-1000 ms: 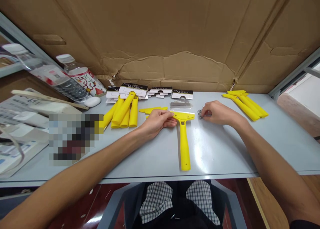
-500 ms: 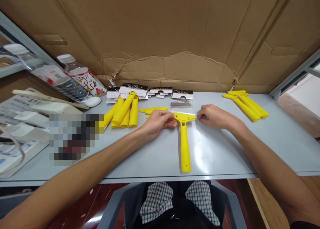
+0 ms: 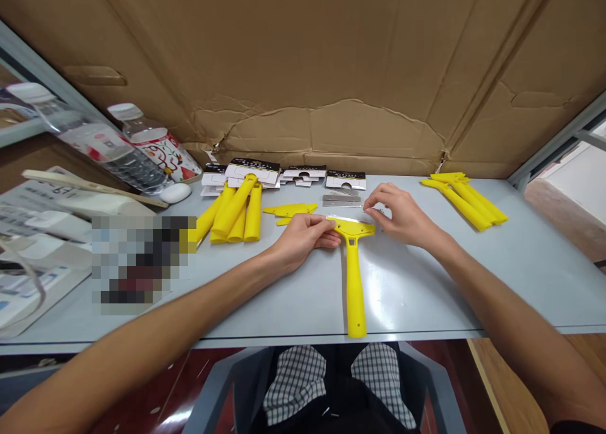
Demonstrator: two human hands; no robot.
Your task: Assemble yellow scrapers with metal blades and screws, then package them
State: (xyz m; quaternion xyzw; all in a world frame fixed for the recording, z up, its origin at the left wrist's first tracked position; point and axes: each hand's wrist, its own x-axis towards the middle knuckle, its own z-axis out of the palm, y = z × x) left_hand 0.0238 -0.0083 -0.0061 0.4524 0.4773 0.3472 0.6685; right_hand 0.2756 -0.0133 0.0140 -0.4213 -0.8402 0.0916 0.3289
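A yellow scraper [image 3: 355, 282] lies over the desk with its handle toward me and a metal blade along its head. My left hand [image 3: 307, 238] is closed on the left end of that head. My right hand [image 3: 398, 213] hovers just above the head's right end, index finger and thumb brought together at the tips; whatever they pinch is too small to make out. Tiny metal bits show beside the right fingers, partly hidden by them. Behind the scraper rest flat grey blades [image 3: 341, 200] and, to the left, loose yellow head plates [image 3: 291, 210].
Several yellow handles [image 3: 237, 216] are piled at the left, beside black-and-white header cards [image 3: 253, 171]. More yellow scraper handles [image 3: 466, 197] lie at the right. Two plastic bottles [image 3: 158, 147] stand at the back left, and a cardboard sheet [image 3: 322, 62] walls the rear.
My right hand has risen from the desk and moved slightly left, with its fingers in a pinch. The scraper has shifted slightly right and toward me in my left hand.
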